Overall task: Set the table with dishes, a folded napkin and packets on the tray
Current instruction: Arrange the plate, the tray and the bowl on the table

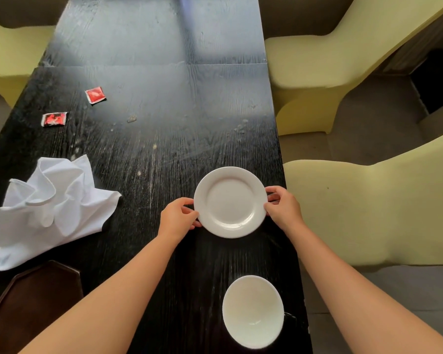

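Observation:
A white round plate [230, 201] is near the right edge of the black table [149, 103]. My left hand [177, 217] grips its left rim and my right hand [283, 206] grips its right rim. A white bowl [252, 311] stands empty nearer to me, by the same table edge. A crumpled white napkin [50, 208] lies unfolded at the left. Two red packets [95, 95] [53, 119] lie apart at the far left. The corner of a dark brown tray [33, 302] shows at the bottom left.
Pale yellow covered chairs stand along the right side [343, 80] [368, 213] and the left side [8, 52] of the table. The table's right edge runs close beside the plate and bowl.

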`<state>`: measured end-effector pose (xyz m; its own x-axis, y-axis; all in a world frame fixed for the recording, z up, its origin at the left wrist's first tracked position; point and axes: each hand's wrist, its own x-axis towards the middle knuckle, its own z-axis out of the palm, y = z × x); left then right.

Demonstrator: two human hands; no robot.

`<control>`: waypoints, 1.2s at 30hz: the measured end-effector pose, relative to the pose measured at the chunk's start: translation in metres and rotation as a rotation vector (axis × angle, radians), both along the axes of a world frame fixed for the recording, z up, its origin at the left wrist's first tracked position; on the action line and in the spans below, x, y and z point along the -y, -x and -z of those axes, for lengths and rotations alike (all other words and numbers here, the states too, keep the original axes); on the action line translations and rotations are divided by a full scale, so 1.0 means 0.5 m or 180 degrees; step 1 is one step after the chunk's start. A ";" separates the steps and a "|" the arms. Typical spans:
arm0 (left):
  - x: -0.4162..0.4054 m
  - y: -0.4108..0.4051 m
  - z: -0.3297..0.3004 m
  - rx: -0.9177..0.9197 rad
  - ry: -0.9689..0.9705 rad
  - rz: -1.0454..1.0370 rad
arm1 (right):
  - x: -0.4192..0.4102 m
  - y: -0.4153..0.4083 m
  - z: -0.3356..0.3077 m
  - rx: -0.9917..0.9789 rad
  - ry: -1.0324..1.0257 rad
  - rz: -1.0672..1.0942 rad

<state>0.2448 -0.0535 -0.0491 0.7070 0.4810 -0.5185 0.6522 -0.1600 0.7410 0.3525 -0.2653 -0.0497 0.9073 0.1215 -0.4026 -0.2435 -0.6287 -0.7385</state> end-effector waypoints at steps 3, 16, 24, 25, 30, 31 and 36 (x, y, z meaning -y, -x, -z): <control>-0.003 0.007 -0.009 -0.0066 -0.0195 0.0173 | 0.003 -0.003 -0.011 0.0122 0.0364 -0.0031; -0.097 0.211 -0.224 0.0212 -0.2576 0.1146 | -0.260 0.193 -0.210 0.1516 0.1198 -0.2109; -0.211 0.439 -0.274 -0.0418 -0.3209 0.0549 | -0.420 0.381 -0.265 0.2295 0.1155 -0.3345; -0.227 0.465 -0.270 -0.0547 -0.3218 0.0512 | -0.438 0.400 -0.259 0.2301 0.1148 -0.3471; -0.298 0.575 -0.223 -0.1053 -0.3071 0.0473 | -0.510 0.470 -0.210 0.2089 0.1377 -0.3715; -0.310 0.591 -0.209 -0.1116 -0.3034 0.0498 | -0.521 0.481 -0.198 0.2050 0.1453 -0.3771; -0.366 0.639 -0.139 -0.1329 -0.2828 0.0700 | -0.560 0.524 -0.137 0.1734 0.1662 -0.3886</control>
<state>-0.0745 0.1294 0.0206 0.6703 0.6944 -0.2619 0.7220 -0.6918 0.0135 0.0905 0.0147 0.0189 0.3976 0.8720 -0.2856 0.8695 -0.4575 -0.1862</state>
